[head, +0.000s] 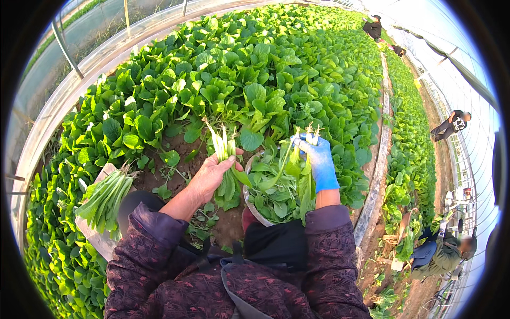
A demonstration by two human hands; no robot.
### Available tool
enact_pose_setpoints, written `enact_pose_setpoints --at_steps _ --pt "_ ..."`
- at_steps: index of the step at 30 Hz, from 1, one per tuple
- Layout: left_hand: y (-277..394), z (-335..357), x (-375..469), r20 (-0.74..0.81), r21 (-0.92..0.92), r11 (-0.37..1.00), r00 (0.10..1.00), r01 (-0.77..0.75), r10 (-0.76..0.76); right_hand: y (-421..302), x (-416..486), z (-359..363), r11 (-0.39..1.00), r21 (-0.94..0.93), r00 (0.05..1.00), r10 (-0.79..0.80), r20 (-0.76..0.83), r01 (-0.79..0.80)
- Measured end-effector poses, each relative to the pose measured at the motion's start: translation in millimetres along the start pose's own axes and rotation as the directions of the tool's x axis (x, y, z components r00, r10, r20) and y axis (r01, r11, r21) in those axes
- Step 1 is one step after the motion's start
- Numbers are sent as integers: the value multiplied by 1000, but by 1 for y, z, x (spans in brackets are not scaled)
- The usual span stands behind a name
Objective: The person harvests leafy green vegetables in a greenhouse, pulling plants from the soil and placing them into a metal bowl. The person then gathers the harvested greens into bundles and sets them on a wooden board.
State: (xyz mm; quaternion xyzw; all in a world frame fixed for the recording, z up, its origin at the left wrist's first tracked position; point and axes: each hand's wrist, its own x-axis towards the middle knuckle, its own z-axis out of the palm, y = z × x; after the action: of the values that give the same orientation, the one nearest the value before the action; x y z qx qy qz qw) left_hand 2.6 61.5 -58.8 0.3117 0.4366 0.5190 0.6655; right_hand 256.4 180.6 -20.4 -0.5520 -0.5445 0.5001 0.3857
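My bare left hand (213,173) grips a small bunch of leafy greens (228,191), its pale roots pointing away from me and its leaves hanging down. In a blue glove, my right hand (320,161) is closed around more uprooted greens (305,187), with thin roots showing above the fingers. Beneath and between the hands sits a round basin (255,213) filled with loose leaves (277,199). A larger pile of greens (107,199) lies on a board (93,235) to my left, its roots turned towards the far side.
Dense rows of leafy plants (255,75) grow ahead, with bare soil (175,145) just before me. A narrow concrete strip (376,191) runs along the right. Beyond it a person (436,255) sits low with greens; another person (452,125) stands farther off. Greenhouse film (119,48) borders the left.
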Motion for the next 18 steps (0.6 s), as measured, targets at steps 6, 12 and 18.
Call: enact_pose_setpoints --at_steps 6,12,18 --pt "1 1 -1 93 -136 990 995 35 -22 1 -11 47 964 264 945 -65 320 -23" --pt "8 6 -9 -85 -155 978 985 136 -151 -4 -37 96 967 207 926 62 372 -148" --pt "7 -11 -7 -87 -130 991 996 12 -24 -6 -33 86 941 327 925 -40 377 -92"
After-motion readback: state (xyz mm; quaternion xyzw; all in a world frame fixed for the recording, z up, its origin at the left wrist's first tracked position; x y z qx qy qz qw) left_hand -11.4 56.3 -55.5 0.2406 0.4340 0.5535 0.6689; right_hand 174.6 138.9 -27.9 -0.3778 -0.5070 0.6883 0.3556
